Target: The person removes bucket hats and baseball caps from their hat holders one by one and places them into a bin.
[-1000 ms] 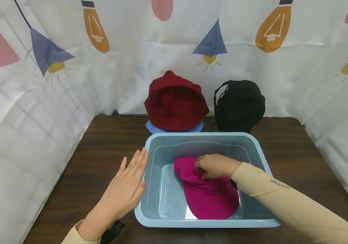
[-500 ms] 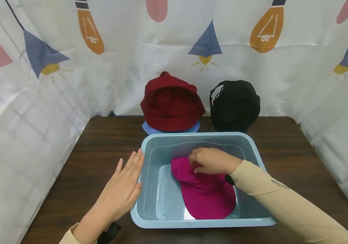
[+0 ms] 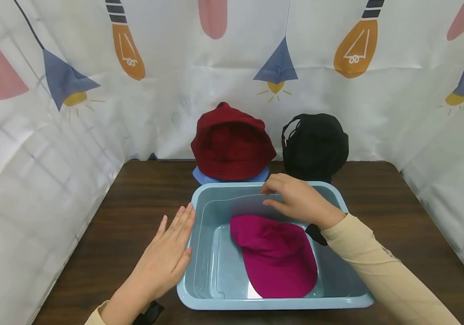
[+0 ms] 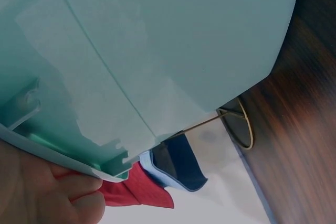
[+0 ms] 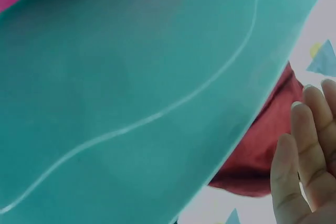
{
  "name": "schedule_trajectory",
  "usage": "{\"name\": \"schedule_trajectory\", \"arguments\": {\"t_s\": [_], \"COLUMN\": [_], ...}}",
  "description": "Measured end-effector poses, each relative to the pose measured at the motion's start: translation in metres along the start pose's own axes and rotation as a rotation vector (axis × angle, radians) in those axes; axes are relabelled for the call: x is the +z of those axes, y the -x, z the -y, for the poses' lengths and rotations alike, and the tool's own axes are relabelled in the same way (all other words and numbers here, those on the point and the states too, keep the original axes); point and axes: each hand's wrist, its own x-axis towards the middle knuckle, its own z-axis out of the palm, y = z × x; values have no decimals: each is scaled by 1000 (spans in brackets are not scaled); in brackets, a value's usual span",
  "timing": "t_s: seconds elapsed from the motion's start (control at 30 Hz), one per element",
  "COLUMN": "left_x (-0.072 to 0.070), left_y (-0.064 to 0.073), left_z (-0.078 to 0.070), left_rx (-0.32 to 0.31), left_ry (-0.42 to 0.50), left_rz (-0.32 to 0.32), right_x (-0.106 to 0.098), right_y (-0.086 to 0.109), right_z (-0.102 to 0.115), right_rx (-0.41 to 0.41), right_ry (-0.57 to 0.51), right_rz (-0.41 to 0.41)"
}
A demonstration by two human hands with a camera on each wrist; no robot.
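A magenta cap [image 3: 276,262] lies in a light blue plastic tub [image 3: 270,304], its brim toward the tub's near side. My left hand [image 3: 164,253] rests with straight fingers along the tub's left rim; in the left wrist view its fingers [image 4: 79,198] lie at the rim's edge. Above the tub's far part hovers my right hand [image 3: 297,198], apart from the cap, with loosely bent fingers and nothing in them. In the right wrist view the fingers [image 5: 310,135] appear beside the tub's edge, with the dark red bucket hat [image 5: 257,145] behind.
Behind the tub, the dark red bucket hat [image 3: 232,149] sits on a light blue hat [image 3: 204,177]. To its right stands a black cap [image 3: 317,146]. Brown wooden tabletop [image 3: 110,225] extends on both sides, with a patterned white curtain [image 3: 162,90] around it.
My right hand has let go of the magenta cap and risen toward the tub's far rim. The cap stays in the tub. My left hand keeps its place on the rim.
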Motion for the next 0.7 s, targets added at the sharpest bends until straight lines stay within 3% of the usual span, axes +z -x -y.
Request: {"name": "schedule_trajectory", "arguments": {"t_s": [0.4, 0.7], "left_x": [-1, -1], "left_y": [-1, 0], "left_z": [0, 2], "left_rx": [-15, 2], "left_ry": [16, -6], "left_rz": [40, 13], "right_x": [-17, -38], "right_y": [2, 9], "right_z": [-12, -24], "right_rx": [96, 105], "right_ry": [77, 73], "right_rz": [-114, -200]}}
